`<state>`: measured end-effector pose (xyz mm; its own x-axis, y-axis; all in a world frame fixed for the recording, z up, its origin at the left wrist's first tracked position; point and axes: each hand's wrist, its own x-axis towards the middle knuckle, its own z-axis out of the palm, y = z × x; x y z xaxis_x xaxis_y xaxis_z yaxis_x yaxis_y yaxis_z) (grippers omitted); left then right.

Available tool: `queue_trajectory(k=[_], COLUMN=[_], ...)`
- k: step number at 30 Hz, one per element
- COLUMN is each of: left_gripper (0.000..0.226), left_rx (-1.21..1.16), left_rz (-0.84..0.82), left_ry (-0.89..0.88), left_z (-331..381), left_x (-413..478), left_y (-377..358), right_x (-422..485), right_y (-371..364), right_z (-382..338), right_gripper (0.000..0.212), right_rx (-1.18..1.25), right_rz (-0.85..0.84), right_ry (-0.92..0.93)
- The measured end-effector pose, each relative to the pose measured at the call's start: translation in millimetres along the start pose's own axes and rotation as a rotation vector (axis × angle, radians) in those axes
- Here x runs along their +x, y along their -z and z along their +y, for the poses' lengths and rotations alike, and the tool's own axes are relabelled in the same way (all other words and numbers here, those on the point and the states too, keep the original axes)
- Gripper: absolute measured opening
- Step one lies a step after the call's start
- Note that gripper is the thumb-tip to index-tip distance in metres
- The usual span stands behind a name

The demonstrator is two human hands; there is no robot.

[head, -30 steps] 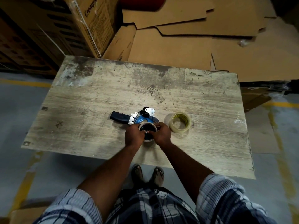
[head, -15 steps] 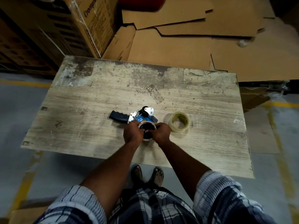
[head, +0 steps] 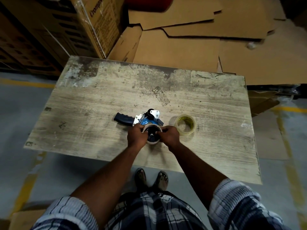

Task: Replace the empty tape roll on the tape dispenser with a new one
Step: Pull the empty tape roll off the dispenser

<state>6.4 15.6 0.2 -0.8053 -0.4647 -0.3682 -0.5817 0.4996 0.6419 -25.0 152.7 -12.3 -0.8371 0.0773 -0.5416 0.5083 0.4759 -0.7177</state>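
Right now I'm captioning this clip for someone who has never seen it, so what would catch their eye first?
Both hands, left hand and right hand, meet at the near middle of the worn table, gripping the empty tape roll on the blue tape dispenser, whose black handle points left. Just to the right lies a new clear tape roll, untouched. Flattened cardboard lies piled beyond the table.

Worn wooden table point(head: 99, 103): tape dispenser point(head: 141, 119), tape roll point(head: 185, 124).
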Motion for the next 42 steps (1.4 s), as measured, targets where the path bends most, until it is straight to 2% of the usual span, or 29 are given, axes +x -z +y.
queue_trajectory(k=[4,13,21,28,35,42], left_gripper=[0.026,0.020,0.031,0.025,0.017,0.015], left_rx=[0.046,0.058,-0.177,-0.115,-0.105,-0.234], left_rz=[-0.064,-0.150,-0.097,-0.056,0.057,0.012], left_ry=[0.014,0.021,-0.030,-0.139,-0.224,-0.235], left_z=[0.5,9.9,-7.8,-10.1,-6.3,-2.9], left_x=[3.3,6.6,-7.9,-22.1,-36.8,-38.0], left_y=[4.3,11.8,6.7,7.9,5.5,-3.6], right_x=[0.1,-5.4,-18.0,-32.2,-31.9,-40.3], right_y=[1.1,10.9,18.8,29.9,33.4,37.8], right_z=[-1.0,-9.0,-0.3,2.4,11.5,16.6], right_gripper=[0.007,0.020,0.011,0.015,0.017,0.019], right_rx=[-0.008,0.046,0.225,0.360,0.316,0.228], right_rz=[-0.003,-0.042,-0.117,-0.228,-0.119,0.090], right_ry=[-0.001,0.016,0.028,0.054,0.048,0.067])
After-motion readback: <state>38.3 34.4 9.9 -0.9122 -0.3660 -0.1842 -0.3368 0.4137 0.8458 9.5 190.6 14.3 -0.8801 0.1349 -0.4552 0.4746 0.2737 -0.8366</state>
